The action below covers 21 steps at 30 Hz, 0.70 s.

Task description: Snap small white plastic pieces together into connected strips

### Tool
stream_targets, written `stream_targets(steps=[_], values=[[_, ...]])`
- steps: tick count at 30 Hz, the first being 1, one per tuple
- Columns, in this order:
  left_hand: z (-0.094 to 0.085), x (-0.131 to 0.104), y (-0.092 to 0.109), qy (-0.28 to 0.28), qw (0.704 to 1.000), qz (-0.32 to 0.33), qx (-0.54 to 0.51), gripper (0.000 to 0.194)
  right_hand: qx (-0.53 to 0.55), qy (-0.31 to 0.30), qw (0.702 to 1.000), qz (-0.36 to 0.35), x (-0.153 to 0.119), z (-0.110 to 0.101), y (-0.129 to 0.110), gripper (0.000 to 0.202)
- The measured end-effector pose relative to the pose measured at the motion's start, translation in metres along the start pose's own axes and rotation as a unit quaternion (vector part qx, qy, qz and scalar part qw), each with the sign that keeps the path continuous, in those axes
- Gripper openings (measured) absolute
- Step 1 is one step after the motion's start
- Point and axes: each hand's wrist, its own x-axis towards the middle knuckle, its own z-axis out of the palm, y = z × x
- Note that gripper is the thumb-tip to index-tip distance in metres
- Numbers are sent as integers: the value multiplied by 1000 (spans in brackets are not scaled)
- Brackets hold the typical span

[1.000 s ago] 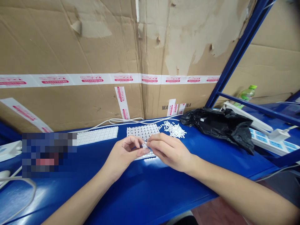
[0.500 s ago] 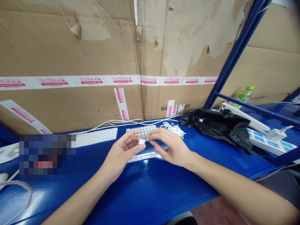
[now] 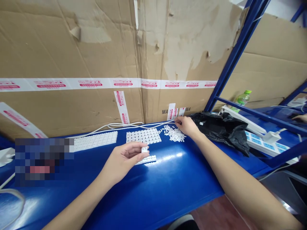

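White and small, a piece (image 3: 144,149) is pinched between the thumb and fingers of the left hand (image 3: 123,158), held over the middle of the blue bench (image 3: 134,204). The right hand (image 3: 187,126) is stretched toward the back edge, at the far side of a loose pile of tiny white parts (image 3: 176,134); its fingertips are bunched, but whether anything is gripped cannot be told. Left of the pile, a white grid (image 3: 144,136) is laid near the back edge; closer to the front edge, a white strip (image 3: 150,159) is partly hidden by the left hand. Fetching one tiny part while the piece is held is judged to be the step in hand; a fine fingertip pinch seems called for next, with the left grip steady.
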Motion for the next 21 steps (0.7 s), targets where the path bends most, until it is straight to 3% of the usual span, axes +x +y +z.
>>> stream_targets(steps=[7,13,21], values=[[0,-2,1,8,1000,23,-2,34,46,-34,998,13,3,15,4,15],[1,-4,5,24,996,66,48,26,81,-3,997,11,4,16,3,19],[1,-4,1,37,994,82,69,22,192,50,980,-20,-6,12,-33,4]])
